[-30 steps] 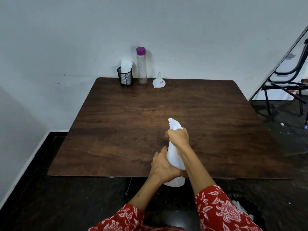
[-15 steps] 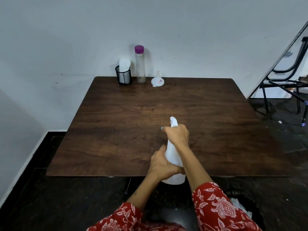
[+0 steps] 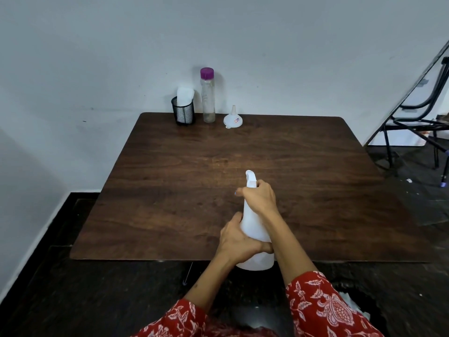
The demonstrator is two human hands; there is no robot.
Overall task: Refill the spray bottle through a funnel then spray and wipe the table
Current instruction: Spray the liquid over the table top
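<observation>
Fingers [image 3: 263,248] of the left hand [image 3: 237,242] are curled round the lower body of the white spray bottle [image 3: 255,229], with the thumb seen wrapped across its near side. The neck of the bottle, just below the spray head [image 3: 251,178], is gripped by the right hand [image 3: 260,198], whose fingers are clamped round it; one fingertip with a blue nail is seen poking out to the left. The bottle is held roughly upright, tilted slightly away from the person, at the near edge of the dark wooden table [image 3: 170,190]; whether its base touches the table edge cannot be told. Red sleeves [image 3: 323,310] with a white floral print are seen at the bottom of the view.

At the far edge of the table, against the wall, three things are lined up. A black mesh cup [image 3: 183,114] holding a folded white cloth [image 3: 184,96] is placed furthest left. Just beside it, a tall clear bottle [image 3: 208,98] with a purple cap [image 3: 207,72] is stood upright. To its right, a white funnel [image 3: 233,119] is set with its wide mouth down and its spout pointing up. These are well apart from the hands.

A black metal chair [image 3: 418,117] is seen on the dark floor [image 3: 73,300] to the right of the table.
</observation>
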